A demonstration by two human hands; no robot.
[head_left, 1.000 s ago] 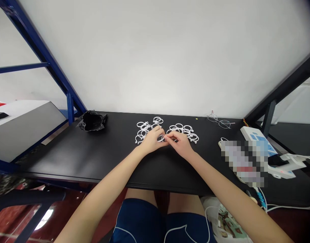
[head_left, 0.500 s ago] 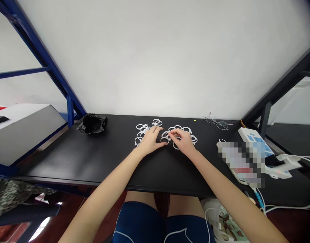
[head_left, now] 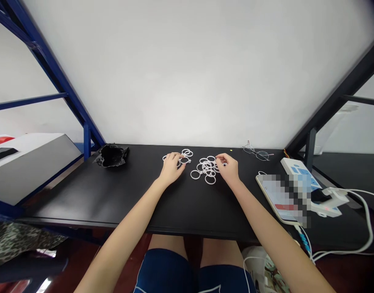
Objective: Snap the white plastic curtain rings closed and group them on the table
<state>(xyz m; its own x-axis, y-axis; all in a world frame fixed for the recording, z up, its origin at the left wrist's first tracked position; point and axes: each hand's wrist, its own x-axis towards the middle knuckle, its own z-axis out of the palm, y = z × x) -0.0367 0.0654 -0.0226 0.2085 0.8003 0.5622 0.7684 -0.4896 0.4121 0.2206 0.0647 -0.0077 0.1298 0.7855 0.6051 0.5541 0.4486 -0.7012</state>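
Here, a loose cluster of white rings [head_left: 207,167] lies on the black table [head_left: 138,191], several of them overlapping, and it serves as the landmark for everything else. Just to its right is the right hand [head_left: 226,166], palm down, with thumb and fingertips bent close together at the cluster's edge, among its outermost rings; whether they grip one I cannot tell. To the left of the cluster, and apart from it, the left hand [head_left: 172,166] is partly open, thumb held away from the curved fingers, over a second group of white rings [head_left: 187,153]. Part of that group is hidden under the fingers, so any contact there is unclear.

Well to the left of the cluster sits a crumpled black bag [head_left: 111,156], its mouth open. Beyond the cluster and to the right, near the wall [head_left: 187,81], lie thin-framed eyeglasses [head_left: 256,153], with a small yellow speck [head_left: 231,150] between them and the cluster. Farther right, on the near side, rests a phone [head_left: 278,201], its screen partly blurred out, and beside it a white power strip [head_left: 301,171] with blue panels.
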